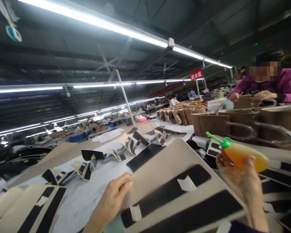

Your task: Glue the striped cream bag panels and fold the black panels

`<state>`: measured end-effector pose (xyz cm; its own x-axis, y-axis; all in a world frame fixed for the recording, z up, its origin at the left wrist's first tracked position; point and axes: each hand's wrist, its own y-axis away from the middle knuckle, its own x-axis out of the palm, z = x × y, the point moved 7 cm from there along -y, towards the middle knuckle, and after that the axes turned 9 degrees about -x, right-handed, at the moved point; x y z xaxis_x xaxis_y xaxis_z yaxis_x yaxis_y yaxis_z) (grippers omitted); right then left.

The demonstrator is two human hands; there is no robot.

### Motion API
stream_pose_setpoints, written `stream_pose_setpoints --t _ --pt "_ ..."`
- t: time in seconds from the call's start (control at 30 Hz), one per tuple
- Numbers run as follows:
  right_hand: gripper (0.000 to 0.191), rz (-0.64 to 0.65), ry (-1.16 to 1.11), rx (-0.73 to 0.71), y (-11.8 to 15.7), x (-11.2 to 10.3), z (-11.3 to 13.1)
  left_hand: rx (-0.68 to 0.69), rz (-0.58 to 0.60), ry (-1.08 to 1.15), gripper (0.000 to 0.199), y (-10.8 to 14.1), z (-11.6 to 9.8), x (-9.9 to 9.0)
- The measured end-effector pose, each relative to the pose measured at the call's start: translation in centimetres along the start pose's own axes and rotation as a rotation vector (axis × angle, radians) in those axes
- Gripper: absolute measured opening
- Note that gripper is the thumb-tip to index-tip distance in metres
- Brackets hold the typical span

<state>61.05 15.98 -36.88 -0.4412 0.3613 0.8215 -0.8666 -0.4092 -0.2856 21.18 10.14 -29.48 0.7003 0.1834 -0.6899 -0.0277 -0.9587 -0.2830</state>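
My right hand [244, 178] is wrapped round a clear squeeze bottle [252, 157] of orange-yellow liquid. Its green nozzle points up and to the left. Closed at the left edge of a large beige panel [157, 181], my left hand [113, 197] pinches it between thumb and fingers. The panel lies tilted in front of me and carries black strips [191, 213] with small whitish patches [186, 183] on them. Its lower edge is partly out of view.
Small black-and-beige flap pieces [92, 154] lie across the white-covered table [75, 204]. More beige panels [21, 207] rest at lower left. Brown bags [210, 126] with plastic-wrapped handles stand at right, where a co-worker in a purple top [289, 85] handles one.
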Motion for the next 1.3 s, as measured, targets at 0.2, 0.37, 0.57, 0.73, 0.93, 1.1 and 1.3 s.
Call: stream_pose_setpoints --t 0.2,0.37,0.57,0.73,0.93,1.1,1.3 --pt "0.033 0.078 -0.187 0.229 5.1 3.8 3.1 -0.016 -0.08 -0.028 0.025 -3.7 0.3 1.4" --pt "0.069 0.228 -0.222 0.445 12.3 7.0 0.4 0.006 -0.018 0.118 0.025 -5.9 -2.3 2.3" --pt "0.058 0.279 -0.442 0.622 15.4 8.4 -4.6 -0.14 0.047 0.668 0.021 -4.9 1.1 4.2" --pt "0.048 0.327 -0.534 0.705 15.8 8.3 -7.5 -0.129 0.146 1.118 0.076 -0.6 3.6 8.4" --pt "0.047 0.348 -0.528 0.737 16.7 8.6 -8.1 -0.333 -0.095 1.042 0.063 -0.3 4.9 11.1" --pt "0.053 0.459 -0.308 0.525 15.8 8.3 -6.2 -0.396 -0.204 1.084 0.054 -1.6 5.3 11.3" --pt "0.069 0.607 -0.1 0.179 14.0 7.2 -2.5 -0.351 -0.047 1.263 0.05 -0.5 0.7 9.1"
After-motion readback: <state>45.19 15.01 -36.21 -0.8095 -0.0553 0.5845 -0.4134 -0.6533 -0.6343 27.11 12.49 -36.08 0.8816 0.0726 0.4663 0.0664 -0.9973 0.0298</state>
